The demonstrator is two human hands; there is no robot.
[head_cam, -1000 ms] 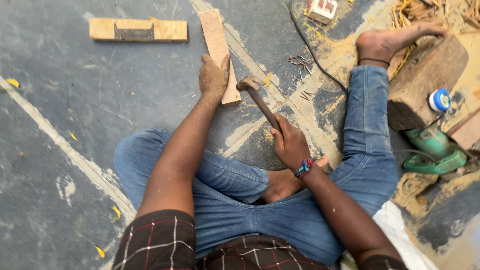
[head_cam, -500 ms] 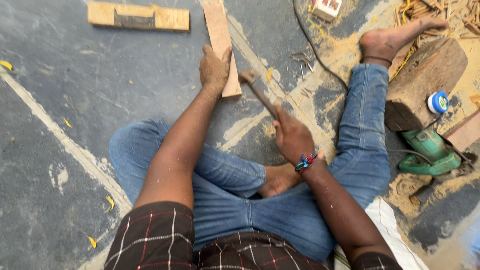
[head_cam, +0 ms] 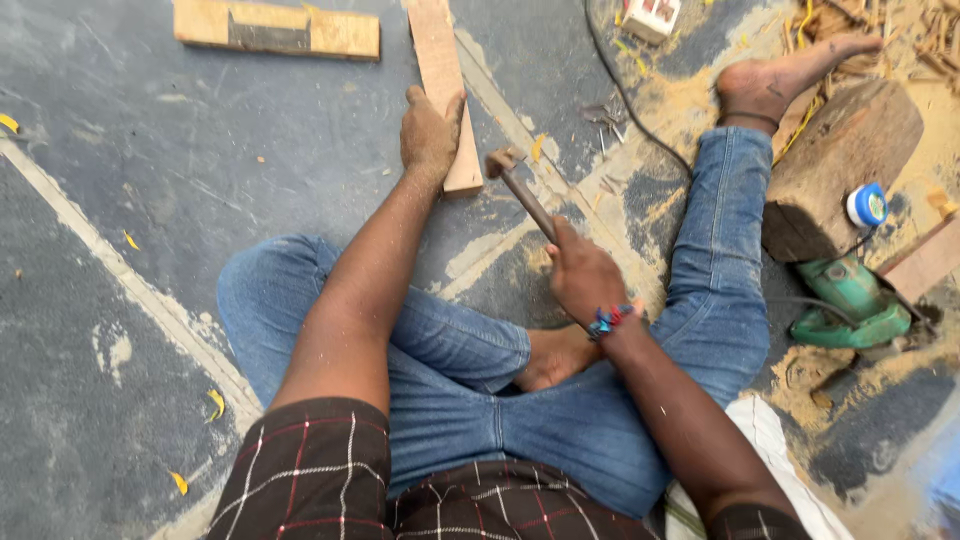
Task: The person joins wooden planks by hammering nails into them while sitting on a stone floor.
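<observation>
Two hands at work: person seated on the floor, one leg folded, the other stretched out.
Right grip: right hand [head_cam: 585,275] closed tight round the handle of a hammer [head_cam: 520,185]; head raised just off the floor, beside the near end of the plank.
Left grip: left hand [head_cam: 430,130] pressed flat on a wooden plank [head_cam: 443,85], fingers curled over its edge, pinning it down rather than lifting it.
Plank: lies lengthwise on the grey floor [head_cam: 150,200], running away from the person; near end under the left hand.
Step in hand: by the look of it, hammering at the plank's near end. No nail can be made out there.
Next move calls for: a steady hold on the plank and the left fingers kept clear of the hammer head, which hangs close to them.
Outward: second wooden piece [head_cam: 275,28] well apart at top left; wood block [head_cam: 840,165] and green power tool [head_cam: 850,300] to the right, amid sawdust.
</observation>
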